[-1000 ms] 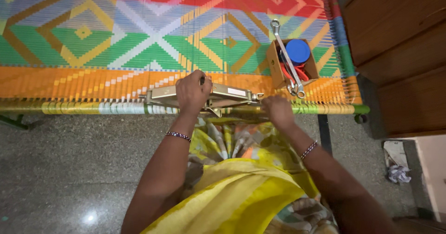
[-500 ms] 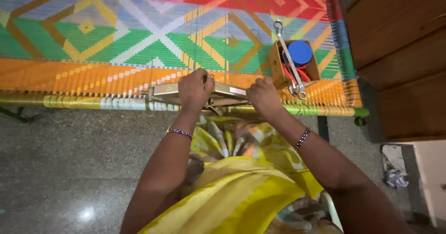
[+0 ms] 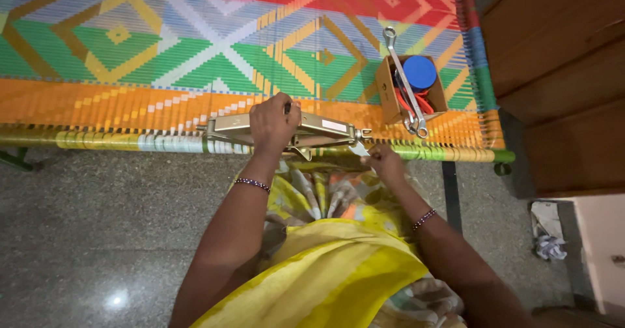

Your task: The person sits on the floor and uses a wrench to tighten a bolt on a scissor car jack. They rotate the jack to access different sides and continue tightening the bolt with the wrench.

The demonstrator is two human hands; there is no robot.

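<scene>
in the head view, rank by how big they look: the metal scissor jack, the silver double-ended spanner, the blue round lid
1. Beige metal scissor jack, longest, under the left hand.
2. Silver double-ended spanner, clearly shorter.
3. Blue round lid, smallest, in the brown cardboard box.

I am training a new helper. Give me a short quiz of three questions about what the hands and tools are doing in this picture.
1. True or false: the left hand rests on top of the folded metal jack.
2. Which lies across the open cardboard box? A) hammer B) ring spanner C) screwdriver
3. What does the right hand pinch at the jack's right end?

Key: 1 true. 2 B. 3 A small white tag; detail unclear.
</scene>
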